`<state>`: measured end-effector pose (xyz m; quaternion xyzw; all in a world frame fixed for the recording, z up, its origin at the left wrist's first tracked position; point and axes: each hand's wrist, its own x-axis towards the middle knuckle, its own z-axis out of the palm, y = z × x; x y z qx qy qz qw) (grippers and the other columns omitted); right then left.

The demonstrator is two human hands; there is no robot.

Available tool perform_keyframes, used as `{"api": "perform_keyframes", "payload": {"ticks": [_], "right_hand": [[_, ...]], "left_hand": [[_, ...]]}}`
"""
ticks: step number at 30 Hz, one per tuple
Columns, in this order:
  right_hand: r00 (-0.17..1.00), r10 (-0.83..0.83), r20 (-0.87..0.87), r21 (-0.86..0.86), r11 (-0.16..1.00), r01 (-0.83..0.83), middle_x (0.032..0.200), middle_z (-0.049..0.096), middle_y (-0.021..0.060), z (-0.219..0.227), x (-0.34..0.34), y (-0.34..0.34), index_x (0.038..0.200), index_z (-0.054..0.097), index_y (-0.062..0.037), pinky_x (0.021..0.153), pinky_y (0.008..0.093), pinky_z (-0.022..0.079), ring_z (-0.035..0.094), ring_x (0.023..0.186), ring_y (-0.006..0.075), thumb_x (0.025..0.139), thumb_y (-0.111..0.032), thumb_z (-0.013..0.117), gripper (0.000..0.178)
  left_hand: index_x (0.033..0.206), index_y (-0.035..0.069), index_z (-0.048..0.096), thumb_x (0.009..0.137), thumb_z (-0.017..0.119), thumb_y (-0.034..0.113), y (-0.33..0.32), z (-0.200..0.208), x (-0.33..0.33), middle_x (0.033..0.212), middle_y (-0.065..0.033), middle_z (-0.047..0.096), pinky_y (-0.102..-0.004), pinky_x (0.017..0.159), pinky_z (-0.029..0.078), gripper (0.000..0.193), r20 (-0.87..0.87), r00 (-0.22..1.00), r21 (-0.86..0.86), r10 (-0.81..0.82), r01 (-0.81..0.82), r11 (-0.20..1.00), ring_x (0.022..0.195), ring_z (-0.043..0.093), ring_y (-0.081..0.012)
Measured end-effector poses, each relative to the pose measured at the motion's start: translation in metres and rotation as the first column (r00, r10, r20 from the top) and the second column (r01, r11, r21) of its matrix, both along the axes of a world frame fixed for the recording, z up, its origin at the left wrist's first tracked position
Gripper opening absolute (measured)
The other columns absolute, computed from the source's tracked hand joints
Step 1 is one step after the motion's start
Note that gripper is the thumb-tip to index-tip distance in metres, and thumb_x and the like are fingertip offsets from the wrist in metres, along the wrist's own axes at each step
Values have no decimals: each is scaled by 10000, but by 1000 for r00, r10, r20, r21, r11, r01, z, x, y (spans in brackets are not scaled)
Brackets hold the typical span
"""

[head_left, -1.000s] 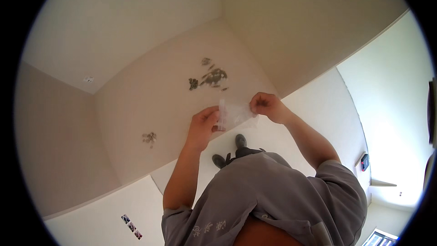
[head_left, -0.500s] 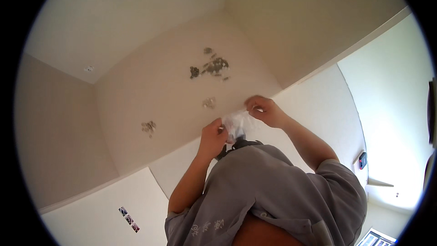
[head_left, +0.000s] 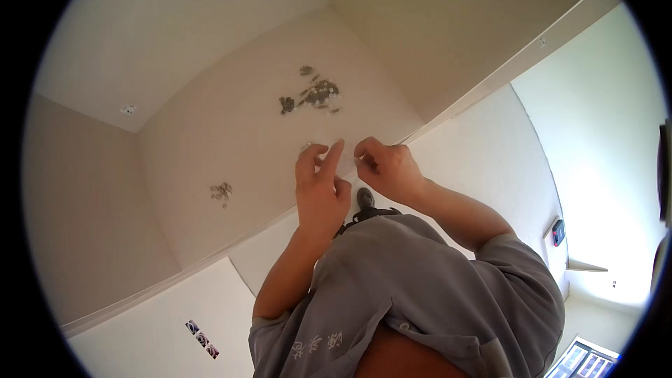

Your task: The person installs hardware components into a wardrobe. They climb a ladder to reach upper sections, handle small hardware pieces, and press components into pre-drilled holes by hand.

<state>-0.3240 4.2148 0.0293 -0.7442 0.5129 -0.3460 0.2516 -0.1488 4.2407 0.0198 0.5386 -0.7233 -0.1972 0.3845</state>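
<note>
A small piece of clear, whitish plastic film (head_left: 346, 164), perhaps a bag, shows between my hands. My right hand (head_left: 392, 169) has its fingers curled and pinched on the film's right side. Close by on the left is my left hand (head_left: 320, 192), its index finger stretched out and its fingers apart; whether it touches the film is hard to make out. Beyond them, small dark and pale pieces (head_left: 320, 92) lie scattered on a beige surface (head_left: 245, 133). A lesser heap of small pieces (head_left: 222, 192) sits to the left, and another is partly hidden behind my left fingers.
Beige walls (head_left: 420, 28) rise around the surface, with a pale ledge (head_left: 483, 91) along its near edge. Below my hands a dark shoe (head_left: 365, 198) shows. A black and red device (head_left: 558, 232) is at the right, and coloured stickers (head_left: 202, 339) are at the lower left.
The film was spread wider between both hands and now shows only as a small part. My left hand has risen and its fingers have opened; my right hand has moved left, closer to it.
</note>
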Motion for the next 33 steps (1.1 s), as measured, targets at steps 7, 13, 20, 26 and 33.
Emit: {"api": "perform_keyframes", "payload": {"ticks": [7,13,20,26,33], "right_hand": [[985,107,133,133,983,-124,613,618,73,22,8,-6,871,614,-32,516,317,465,592,520,178,807,-46,684,96],[975,131,182,224,960,-171,625,623,58,35,21,-2,875,618,-19,515,299,449,568,535,121,812,-45,679,91],[953,202,226,314,911,-268,648,645,53,59,31,13,972,626,-21,529,277,465,605,574,105,866,-57,689,128],[876,311,369,114,920,-375,698,677,62,75,25,24,988,636,-14,572,274,509,627,590,117,914,-125,701,148],[995,80,-67,33,996,-78,1213,651,191,-18,2,-53,1255,584,-17,874,389,542,663,1071,280,880,-227,746,459]], "left_hand": [[1369,62,521,792,663,42,1,8,35,1431,-150,508,-543,1147,318,595,67,960,-7,-273,274,962,1329,458,-416],[1435,51,386,668,882,203,23,12,30,1389,-173,530,-541,1112,376,926,-29,976,134,-217,219,967,1321,466,-422],[1275,45,538,595,855,79,33,-9,40,1254,-155,590,-474,940,503,750,-199,967,-83,-157,142,986,1143,581,-386],[1272,53,539,584,884,39,39,15,45,1183,-178,617,-476,928,505,770,-218,965,-304,-147,76,950,1078,602,-380],[1277,20,525,616,873,32,50,32,44,1186,-158,636,-444,988,493,747,-279,951,-197,-133,79,977,1099,628,-328]]}}
